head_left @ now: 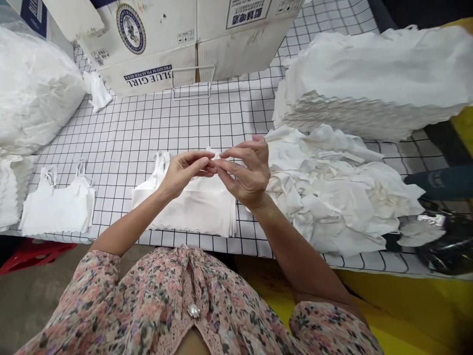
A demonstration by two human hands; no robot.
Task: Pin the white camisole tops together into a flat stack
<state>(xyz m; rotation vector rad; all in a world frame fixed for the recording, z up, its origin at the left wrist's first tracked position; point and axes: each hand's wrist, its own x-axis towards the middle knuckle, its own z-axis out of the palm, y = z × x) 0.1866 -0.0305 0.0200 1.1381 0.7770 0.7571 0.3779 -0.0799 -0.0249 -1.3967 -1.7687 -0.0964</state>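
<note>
My left hand [186,172] and my right hand [247,172] meet above the white grid-patterned table top [148,128], their fingertips pinching a thin white strap [214,156] between them. The strap seems to rise from a stack of white camisoles [185,209] with scalloped hems, directly below my hands. Its exact join is hidden by my fingers. To the left lies a single white camisole [57,204]. A loose heap of white fabric [336,197] sits just right of my right hand, and a tall scalloped stack of white fabric pieces [369,84] lies behind it.
A printed cardboard box [185,44] stands at the table's far side, with a thin wire frame [192,81] in front of it. A bulging plastic bag of white goods [33,88] sits at the left. A dark bag [443,244] lies at the right edge.
</note>
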